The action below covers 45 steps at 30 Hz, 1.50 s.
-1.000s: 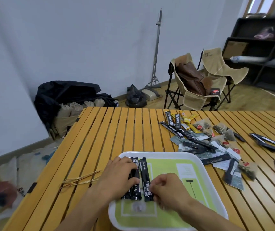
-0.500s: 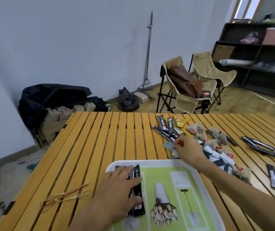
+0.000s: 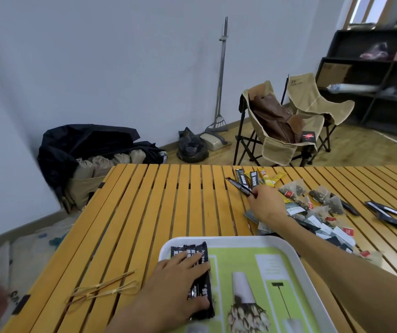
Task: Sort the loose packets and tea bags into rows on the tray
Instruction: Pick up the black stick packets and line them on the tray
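Note:
A white-rimmed green tray (image 3: 231,241) sits at the near edge of the slatted wooden table. A short row of black stick packets (image 3: 194,252) lies along its left side, and my left hand (image 3: 180,282) rests flat on them, fingers spread. My right hand (image 3: 266,204) is stretched out to the loose pile and pinches the near end of one black stick packet (image 3: 239,186), which slants away from it. Beside it lie black and yellow sticks (image 3: 257,177), pyramid tea bags (image 3: 322,198) and flat sachets (image 3: 332,230).
More black sticks (image 3: 392,215) lie scattered at the right of the table (image 3: 159,212). Thin bamboo tongs (image 3: 103,288) lie left of the tray. Beyond the table stand two folding chairs (image 3: 284,126), a dark bag pile (image 3: 89,150) and shelving (image 3: 373,75).
My right hand left the tray, reached out to the pile and took hold of a black stick packet. My left hand stayed pressed on the row in the tray.

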Tool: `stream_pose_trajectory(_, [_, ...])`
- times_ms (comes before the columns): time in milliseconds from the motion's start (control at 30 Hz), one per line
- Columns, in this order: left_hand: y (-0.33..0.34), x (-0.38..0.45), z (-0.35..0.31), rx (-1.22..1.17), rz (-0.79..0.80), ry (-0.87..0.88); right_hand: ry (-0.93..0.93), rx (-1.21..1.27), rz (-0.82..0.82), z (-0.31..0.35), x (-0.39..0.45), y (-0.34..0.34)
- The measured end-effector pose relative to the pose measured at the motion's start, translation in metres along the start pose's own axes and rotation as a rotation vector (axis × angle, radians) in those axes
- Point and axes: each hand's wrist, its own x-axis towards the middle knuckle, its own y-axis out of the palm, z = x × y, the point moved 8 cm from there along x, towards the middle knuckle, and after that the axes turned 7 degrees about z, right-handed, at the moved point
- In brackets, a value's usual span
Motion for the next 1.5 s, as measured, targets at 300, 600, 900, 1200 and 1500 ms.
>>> stream_pose_trajectory(300, [-0.008,-0.002,-0.005,-0.033,-0.032,-0.012,-0.039,0.410,0.297,0.019,-0.179,0.026])
stream_pose_trajectory(600, [-0.010,-0.003,-0.002,-0.048,-0.108,-0.014,-0.298,0.208,0.308,0.034,-0.186,0.048])
stream_pose_trajectory(900, [-0.005,0.003,-0.007,-0.008,-0.109,0.053,-0.570,0.028,0.268,0.041,-0.184,0.071])
stream_pose_trajectory(1200, [-0.005,0.003,-0.010,0.023,-0.183,0.028,-0.613,0.073,0.336,0.040,-0.178,0.071])
stream_pose_trajectory(1500, [0.003,0.012,-0.012,0.017,-0.107,0.074,-0.094,0.139,-0.027,-0.018,-0.040,-0.007])
